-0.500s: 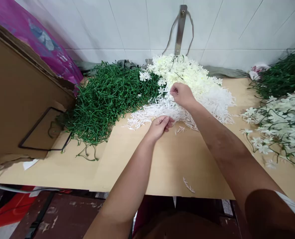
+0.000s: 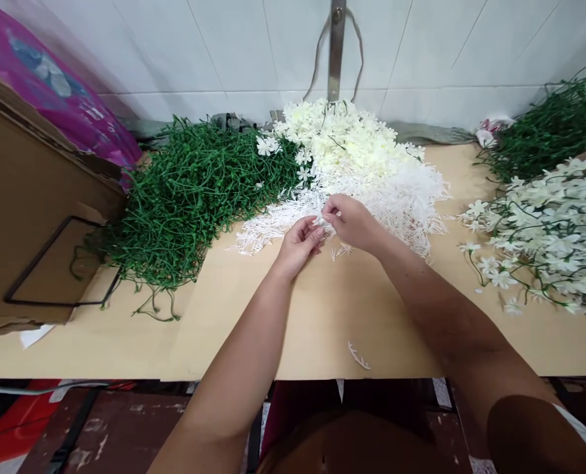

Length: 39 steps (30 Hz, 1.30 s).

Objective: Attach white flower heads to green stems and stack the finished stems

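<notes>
My left hand [image 2: 297,245] and my right hand [image 2: 351,222] meet at the near edge of a heap of thin white plastic sprigs [image 2: 401,197]. Both hands are closed in a pinch on a small white flower piece [image 2: 321,219] held between their fingertips. Behind the sprigs lies a pile of cream-white artificial flower heads [image 2: 345,138]. To the left spreads a mound of green plastic stems [image 2: 189,191]. All of it rests on a light wooden table [image 2: 322,316].
A brown cardboard box [image 2: 31,217] with a black wire frame stands at the left, a magenta bag [image 2: 51,85] behind it. Assembled stems with white flowers [image 2: 544,230] and more green stems [image 2: 550,128] lie at right. One loose white sprig [image 2: 358,356] lies near the table's front edge.
My right hand has come back from the flower pile toward me and now meets my left hand. The view has shifted slightly to the right.
</notes>
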{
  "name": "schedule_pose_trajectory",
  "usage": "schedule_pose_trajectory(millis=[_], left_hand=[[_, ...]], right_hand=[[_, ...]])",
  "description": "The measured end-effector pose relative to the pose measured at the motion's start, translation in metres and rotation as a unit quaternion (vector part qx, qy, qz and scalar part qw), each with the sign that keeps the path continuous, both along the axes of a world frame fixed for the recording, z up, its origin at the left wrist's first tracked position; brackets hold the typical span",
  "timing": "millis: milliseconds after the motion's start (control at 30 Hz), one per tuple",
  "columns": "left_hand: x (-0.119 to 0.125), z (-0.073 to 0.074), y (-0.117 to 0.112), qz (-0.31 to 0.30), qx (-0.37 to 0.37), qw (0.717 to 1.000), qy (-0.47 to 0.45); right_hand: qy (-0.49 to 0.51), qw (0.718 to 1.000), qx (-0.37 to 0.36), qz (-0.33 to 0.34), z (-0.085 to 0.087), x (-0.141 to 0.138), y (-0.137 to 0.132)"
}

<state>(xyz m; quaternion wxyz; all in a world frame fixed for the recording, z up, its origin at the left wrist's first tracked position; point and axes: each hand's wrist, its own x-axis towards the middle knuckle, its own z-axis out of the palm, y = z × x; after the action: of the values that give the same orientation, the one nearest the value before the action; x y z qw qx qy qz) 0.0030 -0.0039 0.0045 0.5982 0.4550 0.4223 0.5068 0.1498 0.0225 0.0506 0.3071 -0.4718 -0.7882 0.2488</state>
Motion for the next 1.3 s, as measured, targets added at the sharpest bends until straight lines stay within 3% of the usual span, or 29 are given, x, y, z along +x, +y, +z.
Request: schedule_pose_trajectory(millis=[167,433,700,1000,1133,1300], left_hand=[[0.0,0.002,0.001,0.006,0.004,1.0,0.015],[0.0,0.001,0.002,0.035,-0.018,0.999,0.001],[0.002,0.001,0.004,0.056,-0.022,0.998,0.012],[0.0,-0.002,0.005,0.081,0.013,0.997,0.008],[-0.002,-0.002,0.005,0.081,0.005,0.997,0.001],[-0.001,-0.001,0.006,0.084,0.003,0.996,-0.013]], right_hand=[[0.004,1.0,0.001,0.029,-0.012,-0.005,-0.001],[0.097,0.992,-0.077,-0.015,-0.017,-0.007,0.0],[0.245,0.959,-0.14,-0.011,-0.024,-0.002,0.011],[0.317,0.926,-0.203,0.014,-0.026,-0.004,0.011],[0.304,0.934,-0.187,-0.018,-0.024,0.001,0.015],[0.251,0.96,-0.082,-0.09,-0.022,0.006,0.018]])
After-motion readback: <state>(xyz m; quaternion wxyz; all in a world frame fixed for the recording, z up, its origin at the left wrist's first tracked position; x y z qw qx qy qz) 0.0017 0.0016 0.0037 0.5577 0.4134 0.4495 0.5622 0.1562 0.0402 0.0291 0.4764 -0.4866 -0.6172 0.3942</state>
